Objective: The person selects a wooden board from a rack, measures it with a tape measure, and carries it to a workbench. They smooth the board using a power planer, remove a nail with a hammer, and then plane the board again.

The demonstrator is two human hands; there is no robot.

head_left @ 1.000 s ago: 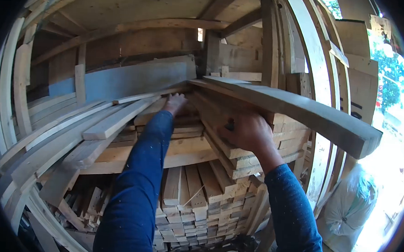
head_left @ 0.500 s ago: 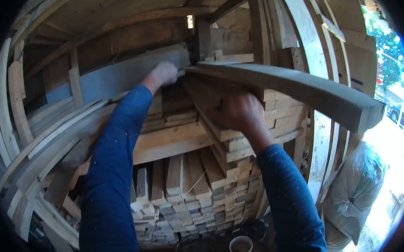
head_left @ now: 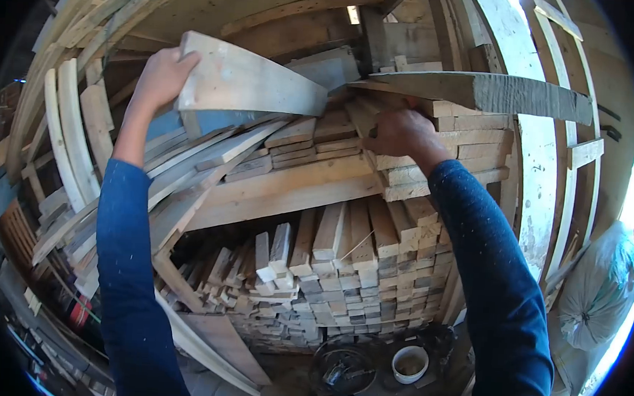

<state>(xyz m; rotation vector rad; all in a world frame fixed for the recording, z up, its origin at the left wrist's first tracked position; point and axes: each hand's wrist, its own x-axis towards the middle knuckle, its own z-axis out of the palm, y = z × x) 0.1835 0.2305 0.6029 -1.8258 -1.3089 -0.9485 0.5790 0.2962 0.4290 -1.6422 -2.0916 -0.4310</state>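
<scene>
My left hand (head_left: 167, 75) grips the near end of a pale, wide wooden board (head_left: 248, 80), thumb on its face. That board is raised and reaches back toward the rear of the shelf. On the right, my right hand (head_left: 404, 134) is curled just beneath a thick grey plank (head_left: 509, 93), above the stacked boards (head_left: 474, 138). Its fingers are partly hidden, and I cannot see what they close on. The grey plank lies across the top of this stack, its end jutting out to the right.
Below a wooden crossbeam (head_left: 288, 196), many cut timbers (head_left: 329, 231) are packed with their ends facing me. Loose strips (head_left: 182, 166) lean at the left. A white bucket (head_left: 410, 364) stands on the floor, and a filled sack (head_left: 599, 284) sits at the right.
My left hand has moved left and toward me, with the pale board now in its grip. My right hand stays by the grey plank. The view has shifted, showing more on the left.
</scene>
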